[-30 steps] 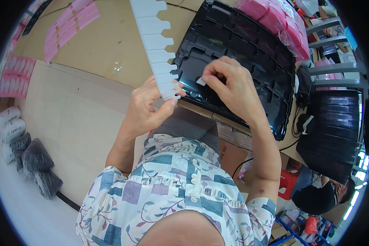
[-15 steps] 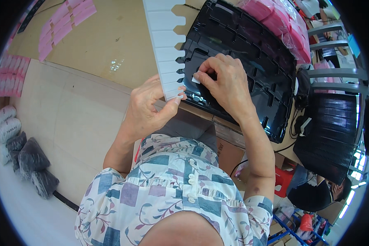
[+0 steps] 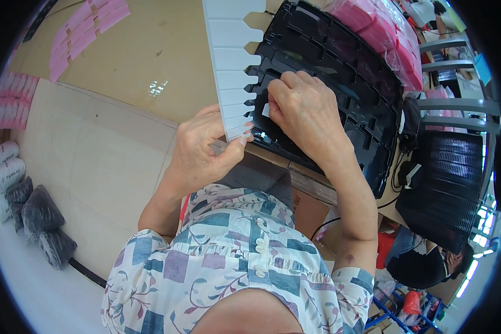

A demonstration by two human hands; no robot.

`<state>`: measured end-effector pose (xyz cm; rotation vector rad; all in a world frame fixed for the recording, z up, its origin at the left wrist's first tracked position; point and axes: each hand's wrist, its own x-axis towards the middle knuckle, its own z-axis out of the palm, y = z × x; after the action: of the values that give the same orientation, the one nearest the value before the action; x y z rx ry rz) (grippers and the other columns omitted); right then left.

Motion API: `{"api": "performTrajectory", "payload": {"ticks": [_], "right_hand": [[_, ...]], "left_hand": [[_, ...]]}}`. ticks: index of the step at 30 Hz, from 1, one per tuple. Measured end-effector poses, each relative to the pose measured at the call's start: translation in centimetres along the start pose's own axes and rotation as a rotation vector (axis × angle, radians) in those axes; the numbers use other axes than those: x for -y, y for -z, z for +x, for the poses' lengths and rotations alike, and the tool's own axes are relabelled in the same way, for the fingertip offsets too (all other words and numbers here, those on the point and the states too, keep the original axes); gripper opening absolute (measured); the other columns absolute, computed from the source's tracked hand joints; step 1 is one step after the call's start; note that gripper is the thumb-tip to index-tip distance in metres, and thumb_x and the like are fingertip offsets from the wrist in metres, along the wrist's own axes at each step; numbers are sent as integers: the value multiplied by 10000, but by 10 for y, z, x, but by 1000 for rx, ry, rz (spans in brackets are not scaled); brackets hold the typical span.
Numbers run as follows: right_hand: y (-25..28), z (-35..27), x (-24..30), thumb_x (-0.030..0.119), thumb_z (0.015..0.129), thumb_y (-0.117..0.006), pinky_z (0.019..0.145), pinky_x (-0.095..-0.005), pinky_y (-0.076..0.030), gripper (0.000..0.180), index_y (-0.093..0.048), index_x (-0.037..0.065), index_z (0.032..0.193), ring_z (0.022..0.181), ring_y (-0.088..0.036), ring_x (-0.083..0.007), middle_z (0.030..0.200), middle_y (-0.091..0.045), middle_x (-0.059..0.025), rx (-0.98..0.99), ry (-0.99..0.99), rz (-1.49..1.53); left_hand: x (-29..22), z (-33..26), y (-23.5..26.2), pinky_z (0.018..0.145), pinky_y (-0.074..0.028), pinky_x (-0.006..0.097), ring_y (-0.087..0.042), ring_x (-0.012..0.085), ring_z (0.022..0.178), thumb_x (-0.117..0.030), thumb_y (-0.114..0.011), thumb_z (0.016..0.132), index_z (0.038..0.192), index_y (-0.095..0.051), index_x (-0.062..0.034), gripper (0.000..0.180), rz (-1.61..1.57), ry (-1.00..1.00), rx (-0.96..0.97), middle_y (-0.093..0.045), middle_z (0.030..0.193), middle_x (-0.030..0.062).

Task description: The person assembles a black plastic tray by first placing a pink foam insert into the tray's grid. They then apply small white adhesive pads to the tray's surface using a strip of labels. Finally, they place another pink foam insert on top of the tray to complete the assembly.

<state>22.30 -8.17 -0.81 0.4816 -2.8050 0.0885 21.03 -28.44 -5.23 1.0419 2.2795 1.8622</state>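
My left hand is closed around the lower end of a long white strip scored into tabs with pointed ends along its right side. Thumb and fingertips pinch it near its bottom corner, and it stands up away from me. Under its right side and beyond lies a black moulded plastic tray with recesses and raised ribs. Over the tray's near left part, my right hand is closed with curled fingers. A small white tab shows at its fingertips; most of it is hidden.
Pink bundles in clear film sit behind the tray. Rows of pink pieces lie on the brown tabletop at far left. On the right stand a black slatted chair and a seated person. Dark wrapped packs rest at left.
The white strip has shifted a little to the right. My right hand has rolled over, so its fingertips and the small white tab are more hidden.
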Motion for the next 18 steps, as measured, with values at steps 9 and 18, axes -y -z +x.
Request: {"api": "performTrajectory", "payload": {"ticks": [9,18], "right_hand": [[11,-4,-27,108,790,-638,712,-424,-507,101,-660,13,815,814,-625,-308,814,-626,-120,123,-150,309],[8,3,-18,119,784,-630,699,-420,-496,112,-670,14,780,766,-631,-310,768,-631,-121,220,-180,368]], "left_hand": [[6,2,-1,1035,-448,465,-702,203,838,-7,-579,753,813,-707,-25,142,-52,-21,13,-723,817,67],[5,3,1,1024,-453,467,-704,207,841,-14,-577,744,791,-702,-15,133,-85,-3,35,-722,814,69]]}}
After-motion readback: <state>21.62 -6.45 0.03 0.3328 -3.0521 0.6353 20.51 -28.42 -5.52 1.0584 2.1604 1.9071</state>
